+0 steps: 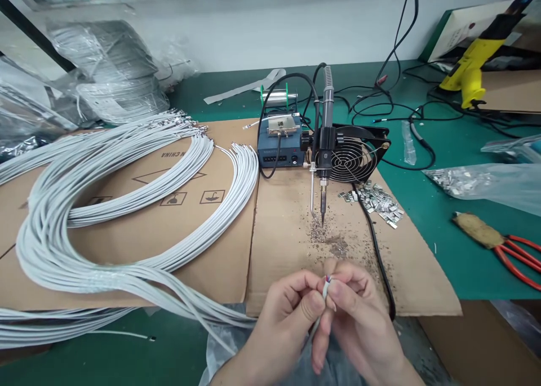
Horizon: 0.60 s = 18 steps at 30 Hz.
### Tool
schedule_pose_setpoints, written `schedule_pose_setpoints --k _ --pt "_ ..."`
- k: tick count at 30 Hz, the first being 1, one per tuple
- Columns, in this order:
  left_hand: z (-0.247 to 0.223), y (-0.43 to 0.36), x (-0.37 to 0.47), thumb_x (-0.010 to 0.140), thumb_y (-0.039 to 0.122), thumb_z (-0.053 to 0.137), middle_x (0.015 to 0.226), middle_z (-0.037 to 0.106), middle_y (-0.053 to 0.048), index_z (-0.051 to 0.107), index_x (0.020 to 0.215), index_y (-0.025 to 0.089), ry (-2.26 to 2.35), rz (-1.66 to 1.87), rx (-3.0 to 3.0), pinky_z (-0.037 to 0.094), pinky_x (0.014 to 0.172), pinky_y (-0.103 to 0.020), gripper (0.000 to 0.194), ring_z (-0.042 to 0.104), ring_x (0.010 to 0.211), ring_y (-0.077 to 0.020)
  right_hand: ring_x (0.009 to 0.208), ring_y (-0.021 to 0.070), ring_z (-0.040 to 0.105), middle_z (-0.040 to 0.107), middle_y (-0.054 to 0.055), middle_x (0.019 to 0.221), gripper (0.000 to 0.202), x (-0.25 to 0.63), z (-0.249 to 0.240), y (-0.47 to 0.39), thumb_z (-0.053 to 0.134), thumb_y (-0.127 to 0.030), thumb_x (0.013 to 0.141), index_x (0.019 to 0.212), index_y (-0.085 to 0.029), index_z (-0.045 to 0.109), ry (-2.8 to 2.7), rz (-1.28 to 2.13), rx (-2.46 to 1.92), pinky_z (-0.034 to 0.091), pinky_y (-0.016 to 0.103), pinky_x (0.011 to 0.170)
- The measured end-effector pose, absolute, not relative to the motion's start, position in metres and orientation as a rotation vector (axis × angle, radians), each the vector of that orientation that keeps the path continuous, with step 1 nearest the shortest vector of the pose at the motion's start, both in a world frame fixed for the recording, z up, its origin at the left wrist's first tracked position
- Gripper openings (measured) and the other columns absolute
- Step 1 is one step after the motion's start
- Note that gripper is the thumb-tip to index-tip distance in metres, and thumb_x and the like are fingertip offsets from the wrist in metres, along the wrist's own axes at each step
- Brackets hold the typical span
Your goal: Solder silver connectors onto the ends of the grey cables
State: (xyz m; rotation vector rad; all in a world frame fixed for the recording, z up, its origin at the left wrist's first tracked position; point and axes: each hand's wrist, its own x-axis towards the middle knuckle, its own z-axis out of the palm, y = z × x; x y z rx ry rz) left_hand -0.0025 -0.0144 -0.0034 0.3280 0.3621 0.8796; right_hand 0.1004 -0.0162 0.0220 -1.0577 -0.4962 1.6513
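Observation:
Pinched between both hands is the end of a thin grey-white cable (326, 288), with small coloured wires showing at its tip. My left hand (282, 325) grips the sheath between thumb and index finger. On the other side my right hand (364, 317) closes its thumb and fingers on the same end, near the coloured wires. Behind the hands, a soldering iron (323, 149) is held upright in a stand, tip down over the cardboard (283, 234). Small metal connector pieces (377, 201) lie heaped to its right.
A big bundle of white cables (46, 222) curves across the left. Behind the iron stand a blue box (279, 149), a solder spool (279, 97) and a black fan (359, 153). Red-handled pliers (502, 245), a bag of metal parts (477, 182) and a yellow tool (471, 70) are right.

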Motion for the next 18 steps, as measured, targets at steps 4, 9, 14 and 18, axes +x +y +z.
schedule_pose_setpoints --k 4,9,14,18 --pt "0.000 -0.012 -0.006 0.083 0.034 0.057 0.058 0.053 0.001 0.050 0.075 0.011 0.458 0.872 0.391 0.035 0.038 -0.009 0.025 0.046 0.037 -0.0020 0.039 0.0113 0.051 0.055 -0.003 0.055 0.005 0.104 0.021 -0.015 0.069 -0.023 0.073 0.071 -0.021 0.064 -0.365 1.760 -0.970 0.044 0.022 0.036" --pt "0.007 -0.009 -0.012 0.075 0.039 0.065 0.058 0.053 0.001 0.050 0.072 0.011 0.649 0.808 0.434 0.036 0.041 -0.013 0.031 0.048 0.040 -0.0045 0.053 0.0082 0.050 0.055 -0.001 0.059 0.007 0.120 0.028 -0.009 0.069 -0.024 0.074 0.070 -0.019 0.066 -0.594 1.668 -1.195 0.042 0.017 0.050" --pt "0.010 -0.010 -0.014 0.079 0.029 0.060 0.055 0.049 0.003 0.054 0.073 0.012 0.853 0.841 0.631 0.037 0.046 -0.014 0.019 0.047 0.045 -0.0058 0.056 0.0094 0.044 0.052 -0.001 0.061 0.003 0.134 0.037 -0.005 0.068 -0.023 0.074 0.075 -0.021 0.067 -1.177 1.471 -1.492 0.036 0.016 0.050" --pt "0.009 -0.012 -0.016 0.081 0.026 0.057 0.058 0.052 0.000 0.058 0.071 0.014 1.022 0.863 0.916 0.036 0.046 -0.017 0.016 0.047 0.049 -0.0082 0.052 0.0113 0.042 0.050 0.001 0.057 0.008 0.137 0.053 0.006 0.064 -0.025 0.076 0.072 -0.019 0.065 -1.491 1.400 -1.597 0.034 0.020 0.045"
